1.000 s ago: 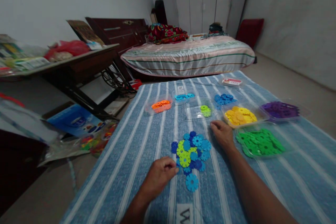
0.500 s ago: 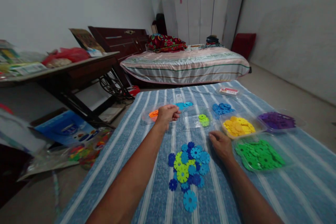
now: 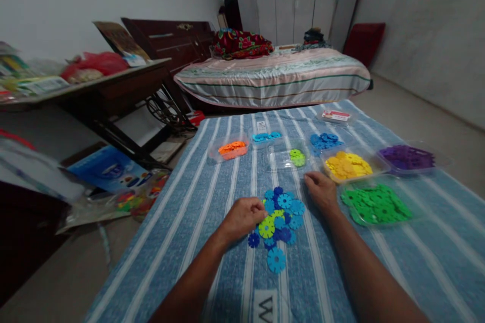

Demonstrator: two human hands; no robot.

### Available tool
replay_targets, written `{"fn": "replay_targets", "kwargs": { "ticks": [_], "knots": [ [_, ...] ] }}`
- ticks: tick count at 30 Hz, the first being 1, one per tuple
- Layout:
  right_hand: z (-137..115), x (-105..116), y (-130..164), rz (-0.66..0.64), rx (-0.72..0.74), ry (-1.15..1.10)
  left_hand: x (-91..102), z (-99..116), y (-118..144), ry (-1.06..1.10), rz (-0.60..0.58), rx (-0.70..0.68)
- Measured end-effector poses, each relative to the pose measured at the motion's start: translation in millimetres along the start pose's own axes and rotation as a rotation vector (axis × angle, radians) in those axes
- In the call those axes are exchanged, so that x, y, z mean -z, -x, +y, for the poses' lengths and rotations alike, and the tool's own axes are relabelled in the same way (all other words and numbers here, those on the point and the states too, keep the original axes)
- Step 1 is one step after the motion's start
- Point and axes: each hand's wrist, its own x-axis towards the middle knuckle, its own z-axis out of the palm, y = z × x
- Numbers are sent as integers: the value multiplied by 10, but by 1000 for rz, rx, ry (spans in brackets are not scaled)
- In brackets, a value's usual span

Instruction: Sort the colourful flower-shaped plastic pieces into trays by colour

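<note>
A small pile of notched plastic snowflake discs (image 3: pixel 281 232), in light blue, dark blue and lime green, lies on the striped cloth. My left hand (image 3: pixel 244 217) is at the pile's left side, its fingers pinched on a lime-green disc that they partly cover. Closer to me, one light-blue disc (image 3: pixel 276 261) lies at the pile's near edge. To the right of the pile, my right hand (image 3: pixel 321 192) rests on the cloth with curled fingers, nothing showing in it. The tub of yellow discs (image 3: pixel 347 165) stands just beyond that hand.
Clear tubs hold orange discs (image 3: pixel 232 149), light-blue discs (image 3: pixel 267 136), lime discs (image 3: pixel 297 157), blue discs (image 3: pixel 325 142), purple discs (image 3: pixel 406 157) and green discs (image 3: pixel 375 204). A lidded box (image 3: pixel 335 116) stands at the far edge. A cluttered desk (image 3: pixel 113 81) is left, a bed (image 3: pixel 273 81) beyond.
My left hand has come back toward me from beside the orange tub to the disc pile, closing at a lime-green disc. My right hand stays in place. The view has tilted down slightly.
</note>
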Motion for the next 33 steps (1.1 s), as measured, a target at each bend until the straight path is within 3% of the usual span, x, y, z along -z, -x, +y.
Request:
{"fn": "replay_targets", "kwargs": {
  "ticks": [6,9,13,18,22,25,30,33],
  "knots": [
    [4,7,-1,1,10,-1,-289,42,509,-393,-81,45],
    [-5,8,6,5,-7,-7,-429,67,610,-589,-56,54],
    [-14,5,14,2,-17,-15,-515,64,651,-640,-106,29],
    [-11,-1,10,-3,-3,-8,-497,74,655,-591,-146,32],
    [-9,-4,6,-12,-7,-10,-474,51,640,-492,-91,19],
    [-16,-8,6,-7,-14,-17,-441,26,629,-336,-76,68],
    [-33,-15,16,-5,-9,-18,-278,27,575,36,-158,175],
    [-35,-18,22,-5,-14,-22,-102,96,413,132,-75,176]
  ]
}}
